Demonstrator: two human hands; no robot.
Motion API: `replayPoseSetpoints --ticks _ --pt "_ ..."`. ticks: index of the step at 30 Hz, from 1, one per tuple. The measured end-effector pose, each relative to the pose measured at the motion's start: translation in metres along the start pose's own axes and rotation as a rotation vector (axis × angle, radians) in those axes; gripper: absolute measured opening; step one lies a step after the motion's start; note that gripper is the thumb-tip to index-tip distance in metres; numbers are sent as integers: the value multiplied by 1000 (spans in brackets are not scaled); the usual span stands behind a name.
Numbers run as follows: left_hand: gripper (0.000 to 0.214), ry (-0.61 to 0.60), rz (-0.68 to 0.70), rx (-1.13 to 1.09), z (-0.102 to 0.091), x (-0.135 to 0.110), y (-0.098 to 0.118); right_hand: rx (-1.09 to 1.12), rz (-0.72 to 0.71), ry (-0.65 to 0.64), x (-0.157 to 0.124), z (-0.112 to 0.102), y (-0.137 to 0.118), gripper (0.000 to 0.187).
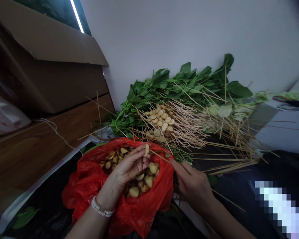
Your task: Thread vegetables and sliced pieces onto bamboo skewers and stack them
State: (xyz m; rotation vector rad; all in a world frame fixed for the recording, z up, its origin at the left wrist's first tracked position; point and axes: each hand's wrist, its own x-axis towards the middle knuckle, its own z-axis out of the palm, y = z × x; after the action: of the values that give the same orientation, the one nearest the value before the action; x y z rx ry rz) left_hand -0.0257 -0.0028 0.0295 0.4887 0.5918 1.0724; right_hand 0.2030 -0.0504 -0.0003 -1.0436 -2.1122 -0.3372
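My left hand [132, 165], with a beaded bracelet [102, 207] at the wrist, pinches a pale potato slice [147, 150] above the red plastic bag [89, 176]. In my right hand [190, 181] is a thin wooden skewer [160, 156], its far end at the potato slice. Whether the tip has gone into the slice is too small to tell. Inside the bag lie several cut potato pieces [149, 181], partly covered by my left hand and wrist. Beyond the bag is a heap of skewered potato slices [161, 119], their sticks fanned to the right.
Leafy green vegetables [169, 81] lie along the white wall [189, 33]. To the right are skewered pale cabbage leaves [225, 111] with sticks jutting out. A large cardboard box [64, 79] stands at left on a wooden surface [82, 116], with a white cord [56, 127] before it.
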Motion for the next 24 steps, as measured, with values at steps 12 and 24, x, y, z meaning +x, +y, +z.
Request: replayPoseSetpoints --ticks 12,24 --pt "28 44 261 264 0 4 -6 -26 -3 49 -1 1 3 35" --pt "67 79 304 359 2 3 -4 -17 -25 18 1 -1 2 35"
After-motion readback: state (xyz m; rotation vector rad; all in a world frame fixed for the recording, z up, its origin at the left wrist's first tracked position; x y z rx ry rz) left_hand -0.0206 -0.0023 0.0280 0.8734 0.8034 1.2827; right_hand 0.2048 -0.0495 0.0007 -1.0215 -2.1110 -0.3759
